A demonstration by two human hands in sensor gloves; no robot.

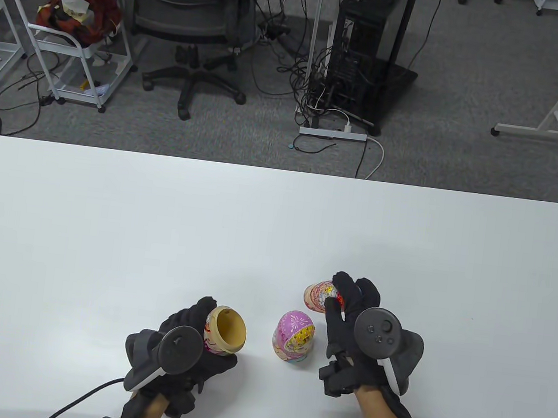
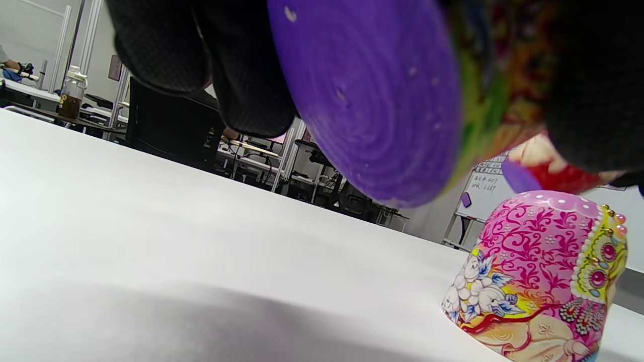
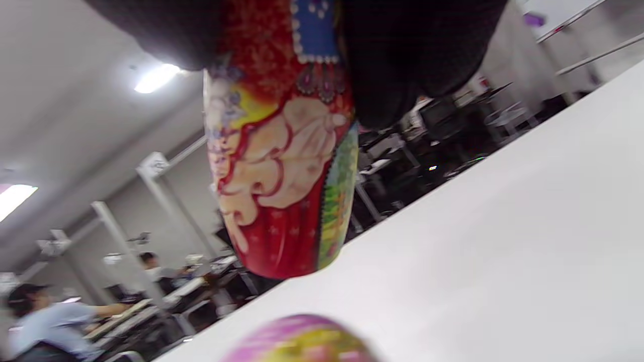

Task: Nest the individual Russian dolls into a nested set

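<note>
The job looks about half done. The pink doll top (image 1: pixel 293 336) stands by itself on the white table (image 1: pixel 105 229), and I use it as my marker. Just left of it, the left hand (image 1: pixel 182 354) curls its fingers around an open doll bottom (image 1: pixel 225 331). Its hollow wooden mouth faces the pink top. It looks empty (I cannot see all the way in). Just right of the pink top and a bit farther back, the right hand (image 1: pixel 352 318) grips a whole smaller doll (image 1: pixel 319 295) and holds it off the table.

I think the smaller doll goes into the open bottom next, then the pink top goes on.

Behind the pink top the table is wide and bare. The near edge is close to both wrists.
</note>
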